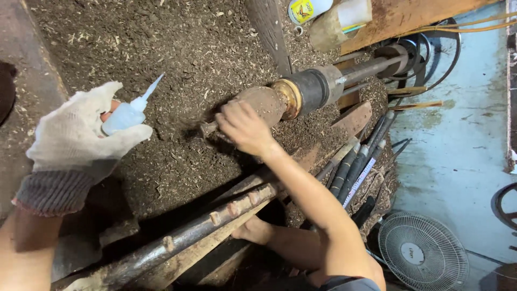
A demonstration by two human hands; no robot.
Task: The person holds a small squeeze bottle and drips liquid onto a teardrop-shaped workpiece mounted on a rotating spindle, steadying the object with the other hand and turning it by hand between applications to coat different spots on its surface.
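My right hand (243, 128) is bare, its fingers (225, 119) curled down onto a small, dusty brown workpiece (208, 129) that sticks out from the end of a lathe spindle (301, 91). The piece is stubby, knob-like and the same dull brown as the sawdust behind it. The fingertips pinch it from above, closed around it rather than spread.

My left hand (81, 137) wears a white knitted glove with a grey cuff. Its fingers are clenched around a small pale blue squeeze bottle (128, 114) whose thin pointed nozzle aims up and right, toward the workpiece but well apart from it.

Beneath both hands lies a bed of sawdust (177, 48). A rusty metal bar (215, 221) runs diagonally below my right forearm. A row of long-handled turning tools (353, 167) lies to the right, and a white fan (423, 250) sits on the blue floor (458, 140).
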